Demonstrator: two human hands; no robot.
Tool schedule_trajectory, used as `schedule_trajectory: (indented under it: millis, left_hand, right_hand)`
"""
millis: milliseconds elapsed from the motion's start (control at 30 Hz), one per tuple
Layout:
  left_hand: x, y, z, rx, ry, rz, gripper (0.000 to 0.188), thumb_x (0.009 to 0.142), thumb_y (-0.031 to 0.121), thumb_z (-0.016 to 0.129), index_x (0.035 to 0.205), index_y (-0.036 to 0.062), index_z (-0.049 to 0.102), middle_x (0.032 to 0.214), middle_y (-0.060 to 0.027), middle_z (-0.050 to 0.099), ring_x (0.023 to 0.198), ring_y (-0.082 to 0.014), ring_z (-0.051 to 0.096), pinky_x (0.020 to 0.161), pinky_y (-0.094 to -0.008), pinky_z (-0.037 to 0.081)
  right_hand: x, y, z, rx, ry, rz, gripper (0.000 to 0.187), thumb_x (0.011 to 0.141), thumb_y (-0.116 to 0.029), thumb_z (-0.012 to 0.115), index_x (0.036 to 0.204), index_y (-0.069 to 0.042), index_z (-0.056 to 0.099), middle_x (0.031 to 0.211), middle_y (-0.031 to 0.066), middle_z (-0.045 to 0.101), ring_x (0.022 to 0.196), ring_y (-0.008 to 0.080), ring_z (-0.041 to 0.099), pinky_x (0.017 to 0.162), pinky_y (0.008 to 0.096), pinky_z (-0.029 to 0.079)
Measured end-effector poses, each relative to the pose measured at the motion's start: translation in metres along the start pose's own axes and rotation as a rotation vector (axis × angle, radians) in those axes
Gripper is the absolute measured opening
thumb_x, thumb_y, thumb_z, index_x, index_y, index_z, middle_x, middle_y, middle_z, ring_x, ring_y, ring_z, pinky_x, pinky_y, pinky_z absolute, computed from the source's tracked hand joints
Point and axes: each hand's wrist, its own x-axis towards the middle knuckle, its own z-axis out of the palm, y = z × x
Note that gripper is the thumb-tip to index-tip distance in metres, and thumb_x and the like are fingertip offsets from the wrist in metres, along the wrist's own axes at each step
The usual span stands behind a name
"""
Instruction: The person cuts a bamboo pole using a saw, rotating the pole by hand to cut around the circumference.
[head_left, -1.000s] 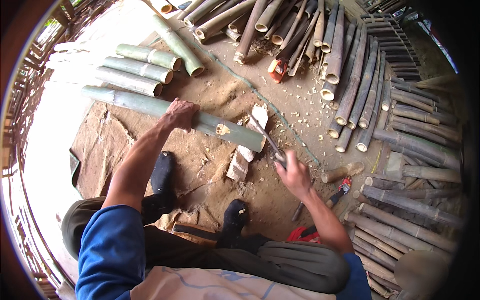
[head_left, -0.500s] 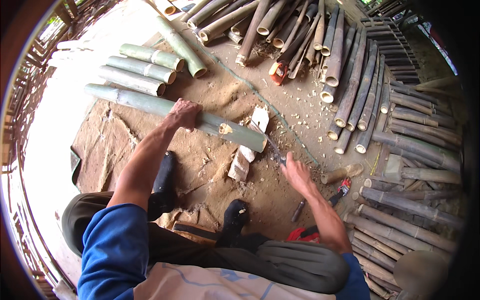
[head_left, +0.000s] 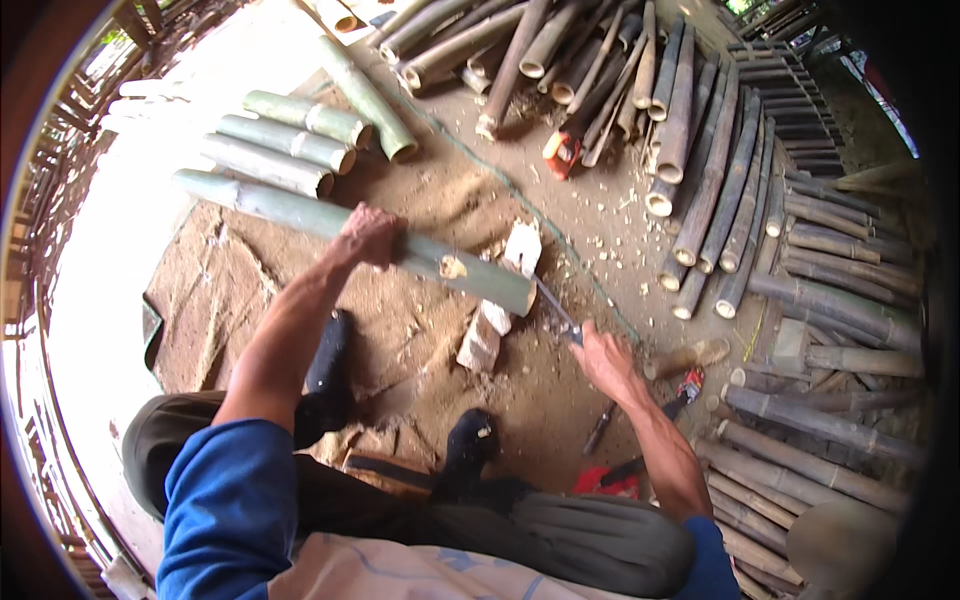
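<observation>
Bamboo [head_left: 492, 281] lies across block [head_left: 481, 342]; we see left hand [head_left: 370, 236] wrapped on it, right hand [head_left: 606, 362] gripping knife [head_left: 556, 305] at its end. One pale patch [head_left: 453, 267] looks cut; other visible green skin seems uncut.

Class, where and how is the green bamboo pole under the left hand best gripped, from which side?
Probably around the middle, from above, where the left hand grips: the green bamboo pole is long and round, its top exposed. Its right end seems worse: the right hand holds a slim tool there.
</observation>
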Motion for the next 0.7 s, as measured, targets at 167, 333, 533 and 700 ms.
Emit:
schedule_trajectory:
  millis: [167,333,533,700]
  left_hand:
    - [-0.018,-0.011,0.024,-0.055,0.200,0.021,0.051,0.060,0.015,0.093,0.104,0.0127,0.069,0.106,-0.0064,0.074,0.110,-0.0299,0.070,0.099,-0.0472,0.051]
    - [-0.013,0.008,0.020,-0.055,0.249,0.044,0.045,0.069,0.011,0.084,0.111,0.0126,0.069,0.111,-0.0065,0.074,0.114,-0.0280,0.068,0.103,-0.0449,0.048]
    - [-0.024,0.001,0.028,-0.060,0.216,-0.014,0.044,0.073,0.009,0.081,0.115,0.0147,0.070,0.114,-0.0062,0.074,0.117,-0.0276,0.068,0.106,-0.0430,0.047]
    - [-0.023,0.007,0.018,-0.077,0.230,0.016,0.042,0.071,0.009,0.082,0.111,0.0142,0.070,0.114,-0.0065,0.074,0.120,-0.0278,0.068,0.106,-0.0440,0.047]
  right_hand:
    - [-0.011,-0.076,-0.082,0.381,0.295,-0.172,0.031,0.108,-0.021,0.068,0.122,0.001,0.052,0.094,0.0281,0.072,0.077,0.0411,0.078,0.059,0.0476,0.061]
    - [0.001,-0.015,-0.006,0.177,-0.095,0.119,0.023,0.112,-0.020,0.061,0.112,0.000,0.050,0.082,0.0225,0.073,0.064,0.0307,0.075,0.047,0.0502,0.057]
    - [-0.010,-0.076,-0.081,0.339,0.217,-0.106,0.033,0.108,-0.022,0.068,0.120,0.003,0.051,0.090,0.0252,0.074,0.070,0.0359,0.077,0.060,0.0471,0.061]
    - [-0.007,-0.043,-0.044,0.303,0.232,-0.179,0.032,0.108,-0.020,0.068,0.118,0.004,0.051,0.091,0.0252,0.074,0.072,0.0364,0.077,0.060,0.0468,0.061]
